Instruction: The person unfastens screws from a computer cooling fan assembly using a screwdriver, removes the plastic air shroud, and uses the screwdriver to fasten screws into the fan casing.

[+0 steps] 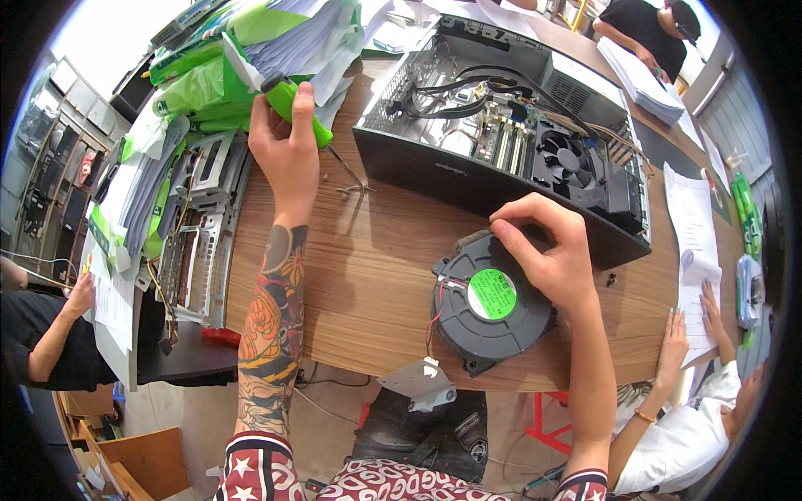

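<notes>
My left hand [284, 142] is wrapped round the green and black handle of a screwdriver [322, 134]. Its thin shaft slants down to several small screws [357, 189] on the wooden table. At the right, my right hand [547, 246] pinches the upper edge of a round black blower fan [455, 321] with a bright green label. Thin red and dark wires run from the fan toward a small grey metal bracket [418, 386] at the table's front edge. Beyond both hands lies an opened black computer case [493, 185], its cables, boards and a cooling fan [564, 159] showing.
Bare metal drive frames [200, 242] and green-wrapped paper stacks [200, 88] crowd the left. More loose screws [611, 280] lie right of the blower. Papers [693, 242] cover the right side, under another person's hands. Other people sit at the far right and left.
</notes>
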{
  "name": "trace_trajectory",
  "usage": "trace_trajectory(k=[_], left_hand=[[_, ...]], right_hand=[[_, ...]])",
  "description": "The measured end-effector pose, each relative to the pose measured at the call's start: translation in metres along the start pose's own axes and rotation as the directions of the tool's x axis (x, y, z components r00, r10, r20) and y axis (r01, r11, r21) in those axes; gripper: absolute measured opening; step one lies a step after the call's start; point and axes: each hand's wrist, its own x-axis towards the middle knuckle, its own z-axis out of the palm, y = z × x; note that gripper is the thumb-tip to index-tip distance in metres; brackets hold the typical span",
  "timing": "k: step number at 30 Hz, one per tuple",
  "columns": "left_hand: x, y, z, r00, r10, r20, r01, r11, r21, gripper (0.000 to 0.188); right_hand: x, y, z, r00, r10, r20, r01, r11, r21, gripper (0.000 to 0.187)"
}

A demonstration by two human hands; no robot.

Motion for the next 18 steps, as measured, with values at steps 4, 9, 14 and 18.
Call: trace_trajectory(k=[4,9,14,18], left_hand=[[0.0006,-0.0023,0.0005,1.0,0.004,0.005,-0.004,1.0,-0.012,0.023],[0.0016,-0.0007,0.0007,0.999,0.042,-0.011,-0.042,0.999,0.01,0.024],[0.0036,-0.0054,-0.0018,0.998,0.021,-0.055,-0.02,1.0,0.017,0.025],[0.0041,-0.0074,-0.0013,0.998,0.018,-0.06,-0.018,1.0,-0.008,0.026]], right_hand=[[0.0003,-0.0001,-0.0007,1.0,0.007,0.003,-0.007,1.0,-0.007,0.007],[0.0003,-0.0002,-0.0002,1.0,-0.013,0.004,0.013,1.0,-0.015,0.007],[-0.0004,-0.0011,0.0005,1.0,-0.006,0.004,0.006,1.0,-0.003,0.007],[-0.0003,-0.0009,-0.0001,1.0,-0.008,0.004,0.008,1.0,-0.011,0.007]])
